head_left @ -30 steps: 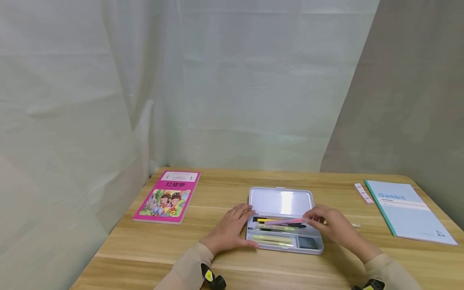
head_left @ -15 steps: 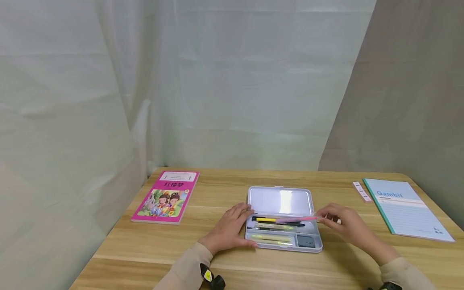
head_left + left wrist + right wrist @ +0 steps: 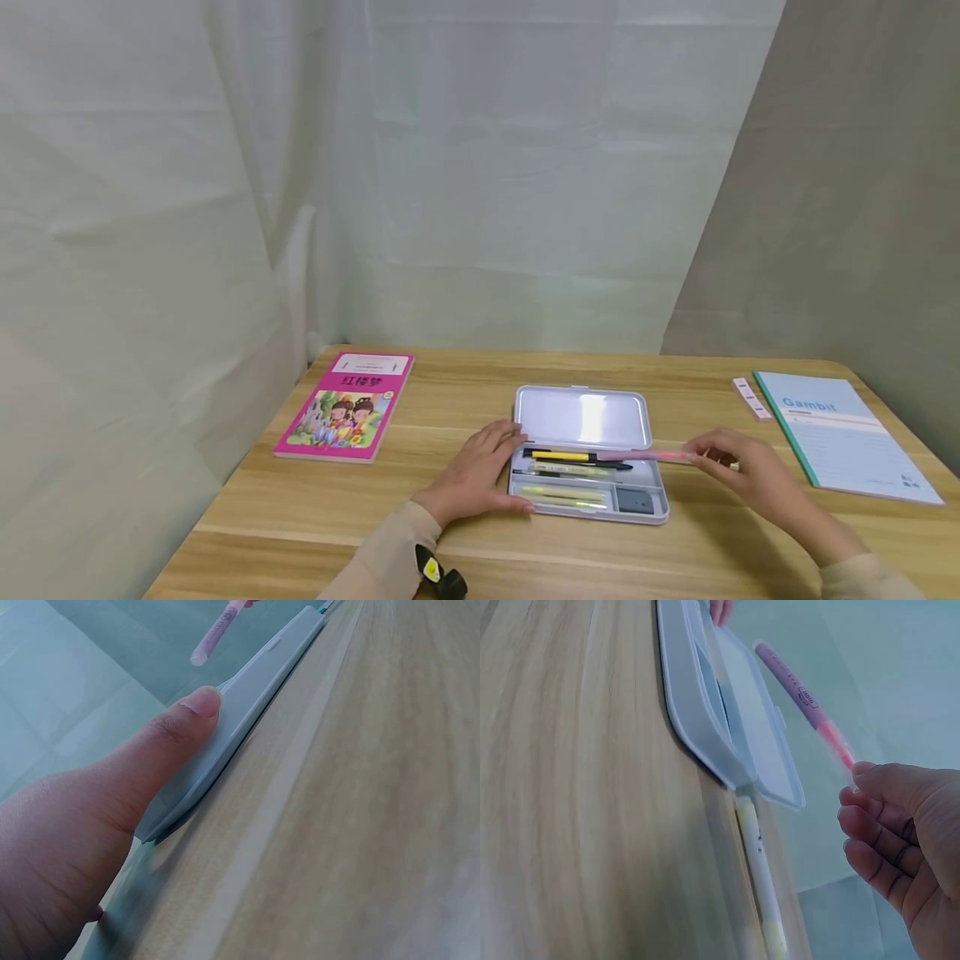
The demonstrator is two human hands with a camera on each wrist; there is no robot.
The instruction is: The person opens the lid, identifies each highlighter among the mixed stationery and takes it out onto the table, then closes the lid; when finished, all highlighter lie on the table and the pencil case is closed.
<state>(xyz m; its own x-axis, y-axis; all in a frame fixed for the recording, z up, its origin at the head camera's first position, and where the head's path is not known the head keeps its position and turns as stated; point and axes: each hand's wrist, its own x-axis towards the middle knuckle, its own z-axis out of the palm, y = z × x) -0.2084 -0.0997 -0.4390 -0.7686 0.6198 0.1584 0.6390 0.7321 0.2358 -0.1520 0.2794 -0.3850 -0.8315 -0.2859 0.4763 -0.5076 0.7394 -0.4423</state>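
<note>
My right hand [image 3: 738, 467] pinches the clear pink end of a pink highlighter [image 3: 799, 682] between thumb and fingertips, above the right end of an open white pencil case [image 3: 551, 417]. In the right wrist view the highlighter points up and away from the hand, apart from the case. At the case's left end rests my left hand [image 3: 476, 475], fingers extended near the hinge and thumb at the front corner. A black-and-yellow pen [image 3: 562, 456] and several other pens lie in the case. Its small front-right compartment holds a dark grey block [image 3: 635, 501].
A pink book [image 3: 345, 408] lies at the left of the wooden table. To the right are a blue notebook [image 3: 847, 437] and a small pink-and-white strip [image 3: 752, 400]. A white-and-yellow pen [image 3: 761, 877] lies on the table beyond the case's right end.
My right hand has moved to the right with the pink highlighter, drawing most of it off the pens in the case. The left hand has stayed at the case's left end.
</note>
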